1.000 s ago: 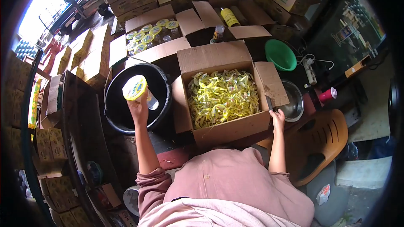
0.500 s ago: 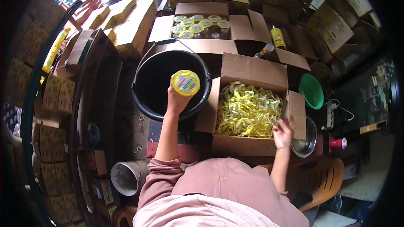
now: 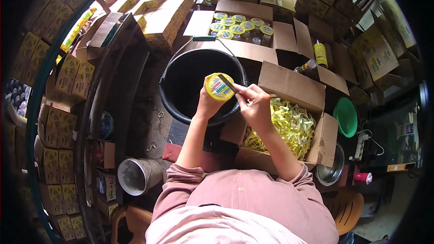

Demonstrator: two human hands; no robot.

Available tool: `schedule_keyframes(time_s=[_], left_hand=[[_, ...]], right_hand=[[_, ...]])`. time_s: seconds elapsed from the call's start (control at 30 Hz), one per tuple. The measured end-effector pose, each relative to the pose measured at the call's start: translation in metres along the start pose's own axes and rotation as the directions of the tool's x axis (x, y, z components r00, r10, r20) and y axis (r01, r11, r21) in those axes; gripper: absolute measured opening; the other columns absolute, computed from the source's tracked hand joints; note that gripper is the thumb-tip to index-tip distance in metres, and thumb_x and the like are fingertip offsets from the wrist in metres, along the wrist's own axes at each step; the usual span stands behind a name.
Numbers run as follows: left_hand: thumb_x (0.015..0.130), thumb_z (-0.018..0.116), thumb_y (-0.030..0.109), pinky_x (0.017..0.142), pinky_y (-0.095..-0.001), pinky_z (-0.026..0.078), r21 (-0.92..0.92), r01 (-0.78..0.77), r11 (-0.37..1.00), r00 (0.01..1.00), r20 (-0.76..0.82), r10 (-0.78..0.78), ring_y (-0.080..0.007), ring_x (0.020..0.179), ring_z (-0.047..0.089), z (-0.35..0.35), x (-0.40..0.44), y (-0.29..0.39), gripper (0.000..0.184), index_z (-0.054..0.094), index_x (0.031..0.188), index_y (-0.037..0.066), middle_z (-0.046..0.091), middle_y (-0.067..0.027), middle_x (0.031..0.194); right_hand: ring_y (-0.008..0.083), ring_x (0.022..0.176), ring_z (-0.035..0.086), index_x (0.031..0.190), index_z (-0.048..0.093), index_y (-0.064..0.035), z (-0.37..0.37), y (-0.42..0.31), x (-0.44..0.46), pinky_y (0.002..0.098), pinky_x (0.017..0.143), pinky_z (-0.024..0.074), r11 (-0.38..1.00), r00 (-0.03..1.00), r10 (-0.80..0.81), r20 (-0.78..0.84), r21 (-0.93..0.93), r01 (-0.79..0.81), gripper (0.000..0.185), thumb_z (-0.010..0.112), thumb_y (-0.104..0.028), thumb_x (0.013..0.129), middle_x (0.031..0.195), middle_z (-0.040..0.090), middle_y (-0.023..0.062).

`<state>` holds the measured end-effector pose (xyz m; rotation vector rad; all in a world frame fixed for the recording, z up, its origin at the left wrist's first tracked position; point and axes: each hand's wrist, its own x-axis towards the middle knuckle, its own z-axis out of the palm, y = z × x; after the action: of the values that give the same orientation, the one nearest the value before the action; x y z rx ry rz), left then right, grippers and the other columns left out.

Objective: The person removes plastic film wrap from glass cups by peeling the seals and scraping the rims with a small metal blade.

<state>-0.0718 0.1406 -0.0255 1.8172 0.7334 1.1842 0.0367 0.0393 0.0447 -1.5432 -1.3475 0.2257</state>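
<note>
My left hand point(image 3: 209, 102) is wrapped round a round, yellow-edged piece point(image 3: 219, 87) with a printed "Lemon" top, held above the black bucket point(image 3: 166, 101). What lies under that top is hidden by my fingers. In my right hand point(image 3: 256, 105) is a thin, dark, blade-like tool point(image 3: 229, 83), pinched between thumb and fingers. Its flat length lies across the printed top. Below and right of my right forearm, yellow and clear plastic strips point(image 3: 289, 126) fill an open cardboard box point(image 3: 294, 83).
Behind the bucket, an open carton point(image 3: 244, 8) holds jars and yellow-topped rounds. A yellow stack point(image 3: 320, 54) stands in another box. To the right are a green bowl point(image 3: 345, 116), a metal bowl point(image 3: 337, 171) and a pink spool point(image 3: 362, 178). A grey bucket point(image 3: 135, 176) is at lower left.
My right hand has moved left from beside the strip box, bringing the dark tool onto the printed top. My left hand still grips the round piece. The whole view has shifted.
</note>
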Motion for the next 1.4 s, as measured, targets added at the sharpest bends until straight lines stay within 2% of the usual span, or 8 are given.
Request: schedule_keyframes(time_s=[0.37, 0.6, 0.7, 1.07, 1.2, 1.23, 1.3, 1.4], left_hand=[[0.06, 0.075, 0.006, 0.076, -0.0279, 0.048, 0.033, 0.061, 0.998, 0.998, 0.015, -0.062, -0.0168, 0.086, 0.059, -0.002, -0.001, 0.006, 0.056, 0.044, 0.106, 0.004, 0.058, -0.0082, 0.095], [0.059, 0.077, 0.008, 0.073, -0.0307, 0.049, 0.03, 0.042, 0.999, 0.998, 0.046, -0.044, -0.0212, 0.086, 0.06, 0.0, -0.002, -0.004, 0.058, 0.041, 0.105, 0.006, 0.059, -0.0102, 0.092], [0.058, 0.077, 0.008, 0.073, -0.0307, 0.049, 0.042, 0.037, 0.998, 0.999, 0.035, -0.038, -0.0218, 0.085, 0.06, 0.0, -0.002, -0.002, 0.058, 0.041, 0.104, 0.006, 0.059, -0.0103, 0.092], [0.058, 0.076, 0.008, 0.074, -0.0303, 0.048, 0.138, -0.067, 0.988, 0.997, -0.015, 0.07, -0.0224, 0.082, 0.06, 0.0, 0.0, -0.005, 0.055, 0.044, 0.103, 0.005, 0.059, -0.01, 0.088], [0.057, 0.076, 0.009, 0.075, -0.0295, 0.047, 0.03, -0.012, 0.999, 0.997, 0.07, 0.01, -0.0215, 0.082, 0.058, -0.006, 0.0, 0.005, 0.047, 0.051, 0.096, 0.003, 0.058, -0.0093, 0.087], [0.057, 0.075, 0.009, 0.075, -0.0294, 0.047, -0.027, 0.013, 1.0, 0.994, 0.111, -0.009, -0.0213, 0.082, 0.058, -0.006, 0.0, 0.007, 0.045, 0.052, 0.095, 0.003, 0.058, -0.0093, 0.088], [0.057, 0.074, 0.009, 0.076, -0.0293, 0.046, -0.139, 0.067, 0.988, 0.98, 0.196, -0.039, -0.0211, 0.084, 0.057, -0.008, -0.001, 0.01, 0.041, 0.054, 0.092, 0.002, 0.057, -0.0093, 0.089], [0.057, 0.074, 0.008, 0.076, -0.0293, 0.046, -0.157, 0.005, 0.988, 0.969, 0.244, 0.034, -0.0202, 0.084, 0.057, -0.006, -0.001, 0.002, 0.042, 0.055, 0.094, 0.002, 0.057, -0.0093, 0.09]], right_hand=[[0.0274, 0.057, 0.054, 0.092, 0.064, -0.0024, 0.009, 0.001, 0.003, 0.0353, 0.054, 0.0437, 0.989, 0.991, -0.107, 0.083, -0.09, 0.114, 0.025, 0.057, 0.003, 0.069, 0.066, 0.052, 0.0135], [0.0254, 0.056, 0.051, 0.09, 0.066, -0.0055, 0.007, 0.006, 0.004, 0.0338, 0.055, 0.0406, 0.985, 0.987, -0.123, 0.101, -0.113, 0.134, 0.024, 0.059, 0.002, 0.068, 0.063, 0.052, 0.0127], [0.029, 0.062, 0.056, 0.092, 0.064, -0.0036, -0.003, 0.002, -0.001, 0.0373, 0.06, 0.046, 0.977, 0.978, -0.078, 0.192, -0.179, 0.113, 0.025, 0.054, 0.001, 0.07, 0.07, 0.052, 0.014], [0.0305, 0.065, 0.057, 0.092, 0.065, -0.0039, -0.04, -0.004, -0.023, 0.0367, 0.059, 0.0453, 0.986, 0.975, 0.018, 0.222, -0.164, 0.019, 0.025, 0.055, 0.002, 0.07, 0.072, 0.056, 0.0161], [0.0223, 0.057, 0.054, 0.092, 0.066, -0.0084, -0.051, 0.004, 0.0, 0.0325, 0.053, 0.0432, 0.993, 0.97, -0.084, 0.23, -0.066, 0.102, 0.03, 0.059, 0.005, 0.066, 0.065, 0.052, 0.0108], [0.0186, 0.055, 0.052, 0.091, 0.066, -0.0111, -0.05, 0.015, 0.009, 0.03, 0.052, 0.0431, 0.977, 0.949, -0.201, 0.243, -0.019, 0.212, 0.032, 0.059, 0.007, 0.066, 0.062, 0.05, 0.0081], [0.0192, 0.056, 0.052, 0.091, 0.066, -0.0122, -0.047, 0.029, 0.025, 0.03, 0.052, 0.0435, 0.956, 0.901, -0.291, 0.321, 0.055, 0.289, 0.031, 0.059, 0.006, 0.067, 0.063, 0.05, 0.0079], [0.0215, 0.058, 0.054, 0.09, 0.067, -0.0135, -0.045, 0.033, 0.039, 0.0314, 0.054, 0.0449, 0.924, 0.839, -0.373, 0.396, 0.074, 0.376, 0.028, 0.059, 0.004, 0.069, 0.065, 0.053, 0.0082]])
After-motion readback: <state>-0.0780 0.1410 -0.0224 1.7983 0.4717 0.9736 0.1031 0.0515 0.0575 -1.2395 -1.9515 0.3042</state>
